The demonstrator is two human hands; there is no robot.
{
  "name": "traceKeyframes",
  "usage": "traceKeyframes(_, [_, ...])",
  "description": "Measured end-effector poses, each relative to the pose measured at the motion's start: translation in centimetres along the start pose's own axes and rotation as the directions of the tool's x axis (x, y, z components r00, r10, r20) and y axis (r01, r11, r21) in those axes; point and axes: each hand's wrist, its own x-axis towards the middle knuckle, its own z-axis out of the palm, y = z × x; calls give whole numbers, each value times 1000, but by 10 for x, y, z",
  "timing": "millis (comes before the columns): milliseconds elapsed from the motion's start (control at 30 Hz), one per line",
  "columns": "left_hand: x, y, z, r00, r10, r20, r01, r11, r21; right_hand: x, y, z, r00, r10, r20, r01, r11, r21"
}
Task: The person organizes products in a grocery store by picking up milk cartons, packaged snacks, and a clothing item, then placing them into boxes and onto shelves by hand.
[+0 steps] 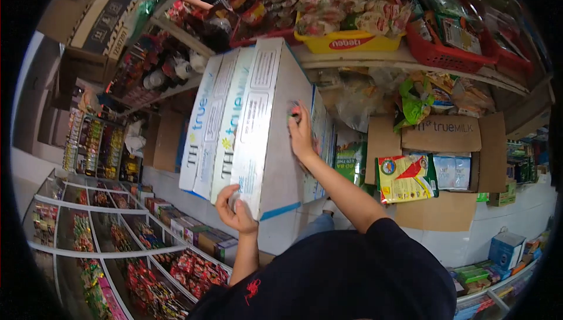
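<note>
A tall white TH true MILK carton stands in front of me, with blue tape along its lower edge. More milk cartons are lined up against its left side. My left hand is at the near lower corner of the front carton, its fingers curled against the edge. My right hand is at the carton's plain grey side, fingers bent around a small red and dark item too small to name. Part of that hand's grip is hidden.
Right of the cartons, an open cardboard box holds milk packs, with a yellow-green packet on it. A yellow basket and a red basket sit on the shelf above. A divided snack rack stands lower left. Another person's arm shows behind.
</note>
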Motion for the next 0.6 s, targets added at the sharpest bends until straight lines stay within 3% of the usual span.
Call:
traceKeyframes(67, [0,0,0,1000,-16,7,16,1000,-14,-5,35,-4,999,8,-45,-9,999,-33])
traceKeyframes(133, [1,-1,-1,1000,-5,15,5,1000,-21,6,23,-2,996,35,-84,-41,997,-73])
traceKeyframes(267, [-1,0,-3,999,-53,9,53,999,-7,35,-35,7,993,-96,-66,93,995,-41])
traceKeyframes(333, [0,1,-2,998,-60,-3,60,998,13,63,-62,11,966,-257,6,258,966,-17])
traceKeyframes(467, [1,3,1,997,-72,-38,72,997,-13,106,-23,14,973,-179,-143,174,984,-46])
traceKeyframes(533, [3,7,2,996,-84,-27,84,996,-2,111,24,5,965,-116,-235,78,983,-166])
traceKeyframes(600, [5,8,1,997,-81,-19,81,997,9,98,85,-8,969,42,-244,-70,992,-109])
